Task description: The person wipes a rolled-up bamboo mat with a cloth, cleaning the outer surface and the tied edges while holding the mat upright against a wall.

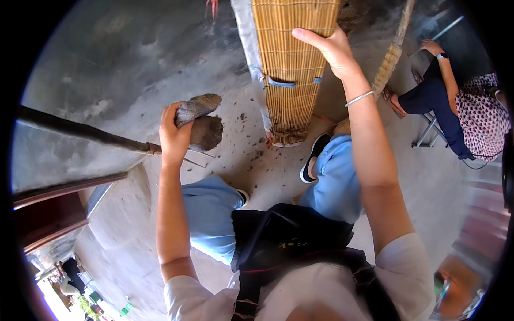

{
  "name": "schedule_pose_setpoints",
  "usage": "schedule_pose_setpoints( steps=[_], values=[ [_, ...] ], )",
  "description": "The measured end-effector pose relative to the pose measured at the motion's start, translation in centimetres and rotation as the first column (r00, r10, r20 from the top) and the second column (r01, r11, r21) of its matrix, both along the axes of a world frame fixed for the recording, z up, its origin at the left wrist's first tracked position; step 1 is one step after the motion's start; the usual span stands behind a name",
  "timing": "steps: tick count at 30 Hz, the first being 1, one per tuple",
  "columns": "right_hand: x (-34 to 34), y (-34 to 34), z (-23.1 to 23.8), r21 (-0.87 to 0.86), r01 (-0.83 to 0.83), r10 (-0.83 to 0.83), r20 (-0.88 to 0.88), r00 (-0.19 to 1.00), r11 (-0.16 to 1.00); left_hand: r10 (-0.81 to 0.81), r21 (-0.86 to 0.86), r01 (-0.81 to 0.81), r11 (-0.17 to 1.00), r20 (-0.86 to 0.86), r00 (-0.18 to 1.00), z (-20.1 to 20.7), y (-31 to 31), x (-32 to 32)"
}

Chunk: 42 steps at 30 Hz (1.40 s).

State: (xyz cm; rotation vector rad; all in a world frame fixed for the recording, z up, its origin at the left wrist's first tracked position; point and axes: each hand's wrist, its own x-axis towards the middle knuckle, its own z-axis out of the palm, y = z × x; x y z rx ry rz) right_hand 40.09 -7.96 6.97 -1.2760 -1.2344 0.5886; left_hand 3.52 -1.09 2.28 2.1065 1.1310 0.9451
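Note:
My left hand [175,132] grips a thick, folded grey-brown piece [208,131] with ragged edges; it could be felt or clay, I cannot tell which. The piece is held up above the floor, left of an upright bamboo-slat mat [292,59]. Blue ties cross the mat, and a pale sheet shows along its left edge. At the mat's upper right edge is my right hand [334,51], its thumb lying across the slats and its other fingers hidden behind the edge. Dark crumbs [257,155] are scattered on the floor below.
A dark pole [88,128] with metal prongs at its end slants in from the left. A rope-wrapped pole [388,64] stands right of the mat. At the far right a person [471,112] sits on a metal-legged chair. A dark red wooden frame [51,214] lies lower left.

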Motion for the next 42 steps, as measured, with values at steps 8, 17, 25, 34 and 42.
schedule_pose_setpoints(
  steps=[8,17,25,34,42],
  values=[
    [-0.6,-1.0,-1.1,0.031,0.051,-0.046,-0.151,0.987,0.998,0.025,-0.026,-0.024,0.999,0.029,0.999,-1.1,-0.8,0.8],
    [-3.4,-2.2,0.8,0.100,-0.046,0.053,-0.073,0.996,0.994,-0.254,-0.060,0.261,0.963,0.104,0.962,-1.4,-2.4,7.1],
    [-12.5,-1.7,2.0,0.064,-0.040,0.049,-0.156,0.986,0.997,-0.048,-0.442,0.349,0.826,0.563,0.825,-4.9,-2.1,5.1],
    [-14.4,-4.3,2.5,0.115,-0.028,0.027,0.007,1.000,0.993,-0.016,-0.338,0.223,0.914,0.520,0.854,0.8,-6.4,5.8],
    [-14.0,-3.6,3.9,0.218,-0.047,0.072,-0.108,0.992,0.975,-0.093,-0.194,0.231,0.953,0.538,0.837,1.8,-4.8,5.4]
  ],
)
